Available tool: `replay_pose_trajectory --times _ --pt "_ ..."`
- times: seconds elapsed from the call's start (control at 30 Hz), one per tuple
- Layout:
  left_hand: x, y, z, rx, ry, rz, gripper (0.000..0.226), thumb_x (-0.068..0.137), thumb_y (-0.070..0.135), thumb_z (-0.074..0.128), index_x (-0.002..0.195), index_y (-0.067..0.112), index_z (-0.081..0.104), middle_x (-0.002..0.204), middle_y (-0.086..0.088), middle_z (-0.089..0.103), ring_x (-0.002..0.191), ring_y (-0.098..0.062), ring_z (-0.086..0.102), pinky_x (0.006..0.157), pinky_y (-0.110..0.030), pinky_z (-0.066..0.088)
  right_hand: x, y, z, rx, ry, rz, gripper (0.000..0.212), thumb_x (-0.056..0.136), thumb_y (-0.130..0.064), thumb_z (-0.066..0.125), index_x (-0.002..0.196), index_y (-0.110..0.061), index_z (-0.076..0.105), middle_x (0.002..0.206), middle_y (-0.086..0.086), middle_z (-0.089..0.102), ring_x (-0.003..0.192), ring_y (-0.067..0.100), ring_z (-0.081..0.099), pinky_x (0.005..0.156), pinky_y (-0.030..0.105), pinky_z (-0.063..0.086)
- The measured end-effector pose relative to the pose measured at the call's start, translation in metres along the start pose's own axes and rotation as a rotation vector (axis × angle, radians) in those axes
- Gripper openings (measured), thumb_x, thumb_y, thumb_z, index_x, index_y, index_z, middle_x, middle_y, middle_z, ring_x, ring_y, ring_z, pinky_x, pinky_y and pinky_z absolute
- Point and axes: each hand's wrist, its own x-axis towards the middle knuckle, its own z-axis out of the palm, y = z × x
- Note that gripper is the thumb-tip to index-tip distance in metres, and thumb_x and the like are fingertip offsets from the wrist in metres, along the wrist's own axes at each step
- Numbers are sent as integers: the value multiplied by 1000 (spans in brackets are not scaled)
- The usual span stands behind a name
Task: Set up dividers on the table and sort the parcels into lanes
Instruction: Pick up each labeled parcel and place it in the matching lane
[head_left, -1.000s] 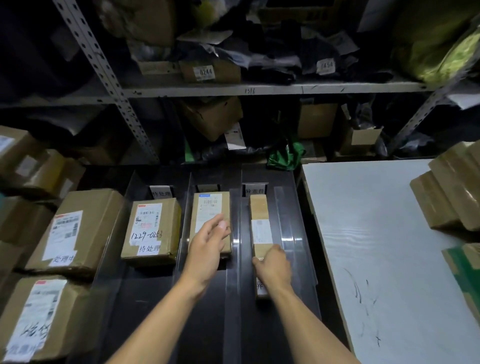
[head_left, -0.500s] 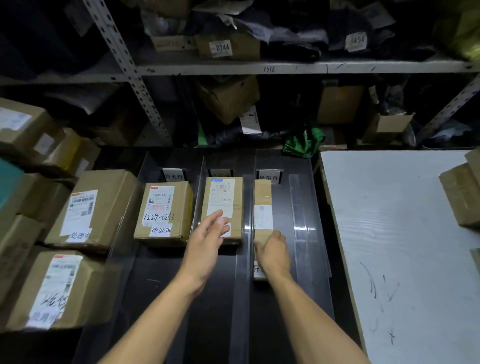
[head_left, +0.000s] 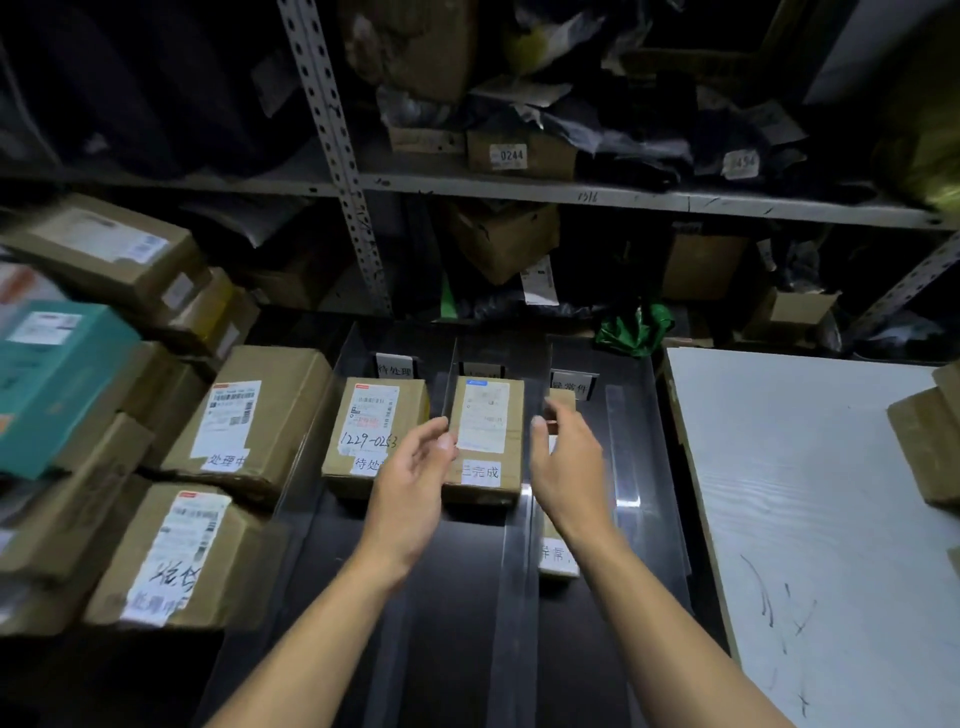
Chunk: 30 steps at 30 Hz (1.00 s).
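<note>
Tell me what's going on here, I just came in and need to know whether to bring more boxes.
A person is sorting parcels into lanes split by clear dividers on a dark table. One box sits in each lane: a parcel with handwritten numbers on the left, a labelled parcel in the middle, a narrow parcel on the right. The left hand and right hand hover open on either side of the middle parcel, gripping nothing. More parcels are stacked at the left.

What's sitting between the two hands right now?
In the head view, the middle-lane parcel with its white label lies between the left hand and right hand, flanked by clear dividers.
</note>
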Motion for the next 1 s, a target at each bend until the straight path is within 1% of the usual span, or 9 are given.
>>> replay_pose_trajectory --times 0.07,0.17,0.4,0.5,0.6,0.73,0.83,0.93,1.0 --pt "-1 13 -22 28 64 65 20 98 23 55 108 40 59 114 10 67 105 3 62 89 -16 50 -6 -42 5 21 -9 -141 39 101 -31 47 136 -16 53 128 -3 61 110 4 55 90 17 40" --pt "-4 27 -68 37 176 144 25 97 15 57 106 38 61 112 5 68 106 -3 63 92 -21 47 -22 -103 20 27 -83 -328 45 99 -32 52 140 -16 50 134 -2 58 122 12 53 102 28 43" --pt "-16 36 -209 62 395 196 30 93 10 60 106 37 61 109 9 68 102 1 63 91 -20 47 -68 -229 98 21 -250 -612 52 96 -35 58 143 -17 47 137 -1 56 125 16 52 104 29 41" --pt "-26 35 -276 45 475 222 30 93 6 60 110 31 61 109 6 67 98 4 62 83 -9 46 -90 -279 147 5 -315 -672 53 95 -40 56 144 -22 45 138 -4 55 125 13 52 104 28 42" --pt "-37 31 -342 59 535 229 30 93 8 61 112 31 60 109 8 66 98 5 62 82 -7 45 -114 -324 197 -33 -380 -732 55 95 -45 56 144 -26 43 138 -7 55 123 9 53 97 21 40" --pt "-49 21 -424 37 599 214 31 94 10 60 113 33 59 110 13 66 101 5 62 82 -9 47 -146 -380 262 -39 -487 -804 58 92 -46 60 144 -24 44 135 -4 57 120 14 56 95 31 49" --pt "-58 11 -477 29 680 201 30 94 8 58 110 33 61 106 14 68 100 4 63 85 -15 50 -167 -420 309 -88 -572 -846 66 89 -55 59 145 -29 37 139 -4 51 122 17 53 93 34 49" --pt "-63 2 -515 -5 738 187 33 94 5 56 111 33 61 107 16 67 99 8 61 81 -7 46 -171 -459 355 -170 -640 -900 80 83 -65 61 148 -29 32 145 -1 41 129 20 44 100 36 44" --pt "-62 -7 -534 -66 760 157 34 95 3 55 120 27 56 112 11 63 100 10 59 80 -4 44 -168 -481 384 -254 -688 -911 86 81 -64 65 150 -28 28 151 3 35 135 24 37 106 40 40"
